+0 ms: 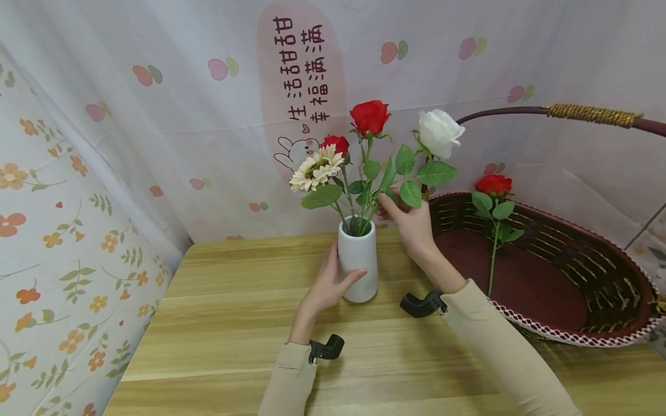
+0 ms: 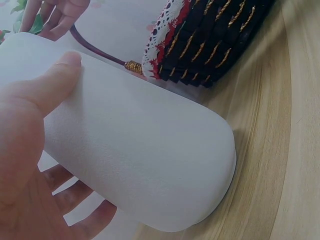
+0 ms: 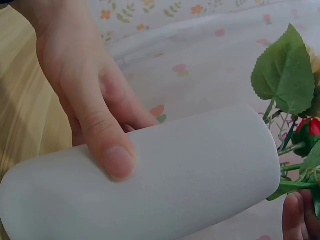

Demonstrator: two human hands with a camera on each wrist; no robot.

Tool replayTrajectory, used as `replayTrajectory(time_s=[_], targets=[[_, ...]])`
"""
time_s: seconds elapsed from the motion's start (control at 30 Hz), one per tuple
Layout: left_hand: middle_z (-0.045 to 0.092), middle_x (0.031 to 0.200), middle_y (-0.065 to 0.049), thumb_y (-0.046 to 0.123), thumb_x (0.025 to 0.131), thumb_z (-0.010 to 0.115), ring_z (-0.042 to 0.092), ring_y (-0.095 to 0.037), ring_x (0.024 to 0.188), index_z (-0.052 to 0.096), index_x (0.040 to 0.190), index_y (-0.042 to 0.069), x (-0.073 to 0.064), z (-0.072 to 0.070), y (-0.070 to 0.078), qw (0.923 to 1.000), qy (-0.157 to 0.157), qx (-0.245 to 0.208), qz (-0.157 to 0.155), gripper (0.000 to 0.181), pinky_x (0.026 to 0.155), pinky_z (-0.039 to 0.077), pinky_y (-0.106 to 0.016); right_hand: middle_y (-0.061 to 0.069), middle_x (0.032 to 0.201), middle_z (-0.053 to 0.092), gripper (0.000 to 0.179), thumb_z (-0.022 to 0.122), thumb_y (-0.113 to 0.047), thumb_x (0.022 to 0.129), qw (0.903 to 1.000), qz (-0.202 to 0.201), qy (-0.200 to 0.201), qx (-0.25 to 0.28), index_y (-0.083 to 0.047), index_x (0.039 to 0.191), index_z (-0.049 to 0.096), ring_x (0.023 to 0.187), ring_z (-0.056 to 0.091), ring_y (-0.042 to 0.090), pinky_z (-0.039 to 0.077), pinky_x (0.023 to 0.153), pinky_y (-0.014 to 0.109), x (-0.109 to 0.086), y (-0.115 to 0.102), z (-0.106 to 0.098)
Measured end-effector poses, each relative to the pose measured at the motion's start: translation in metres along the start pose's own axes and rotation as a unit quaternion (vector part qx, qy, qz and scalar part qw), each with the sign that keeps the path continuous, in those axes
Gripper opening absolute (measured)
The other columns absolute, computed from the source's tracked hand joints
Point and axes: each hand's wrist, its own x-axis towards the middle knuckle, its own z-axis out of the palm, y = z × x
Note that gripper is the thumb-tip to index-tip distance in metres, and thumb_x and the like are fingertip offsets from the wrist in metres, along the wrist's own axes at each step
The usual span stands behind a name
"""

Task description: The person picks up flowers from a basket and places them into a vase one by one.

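Observation:
A white vase [image 1: 359,263] stands upright on the wooden table, with several stems in its mouth. My left hand [image 1: 326,282] grips its side, thumb across the front and fingers round the back, as the left wrist view also shows. Above the rim, my right hand [image 1: 413,226] pinches the stem of a white rose [image 1: 440,133], its fingertips partly hidden by green leaves. The rose leans to the right. Also in the vase are a tall red rose [image 1: 370,117], a second red rose [image 1: 337,144] behind, and a cream daisy-like flower [image 1: 317,168] leaning left.
On the right stands a dark woven basket [image 1: 559,231] with a lace-trimmed rim and an arched handle [image 1: 512,111]. Another red rose [image 1: 494,185] lies in it, its stem reaching the near rim. A printed curtain [image 1: 208,144] hangs behind the table [image 1: 234,323].

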Motion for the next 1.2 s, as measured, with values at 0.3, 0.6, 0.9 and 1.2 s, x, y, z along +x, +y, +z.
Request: replayTrajectory(time_s=[0.3,0.6,0.9,1.2], targets=[[0.021,0.164,-0.015,0.035,0.096,0.071,0.027,-0.030,0.147,0.010,0.162,0.010,0.001,0.001,0.001,1.0000,-0.001,0.001,-0.006,0.093,0.118,0.024,-0.052,-0.002,0.080,0.068,0.033,0.067,-0.014,0.099,0.9999,-0.001,0.003,0.013,0.010,0.122,0.062,0.073,0.067,0.010,0.058,0.076,0.026,0.000,0.003,0.001],[0.018,0.165,-0.015,0.027,0.096,0.071,0.025,-0.033,0.148,0.008,0.162,0.011,0.000,0.001,0.002,0.9999,0.001,-0.014,-0.005,0.093,0.118,0.023,-0.056,0.000,0.079,0.069,0.023,0.067,-0.013,0.099,0.9994,-0.005,-0.012,0.031,0.006,0.112,0.065,0.073,0.069,0.015,0.058,0.077,0.028,0.003,0.007,-0.001],[0.022,0.160,-0.027,0.014,0.096,0.070,0.027,-0.042,0.145,0.013,0.158,-0.004,-0.009,-0.006,0.039,0.9995,-0.001,-0.030,-0.004,0.086,0.117,0.023,-0.059,0.004,0.082,0.067,0.026,0.064,-0.009,0.100,0.9975,-0.063,-0.019,0.025,0.013,0.114,0.062,0.074,0.066,0.018,0.058,0.073,0.027,0.009,0.014,-0.002],[0.020,0.163,-0.019,0.020,0.096,0.072,0.025,-0.034,0.148,0.009,0.162,0.009,0.001,0.003,0.002,0.9999,0.007,-0.013,0.001,0.092,0.118,0.022,-0.055,-0.002,0.084,0.066,0.029,0.061,-0.009,0.102,0.9960,-0.024,-0.028,0.081,0.012,0.122,0.058,0.076,0.064,0.013,0.057,0.075,0.027,0.009,0.020,0.001]])
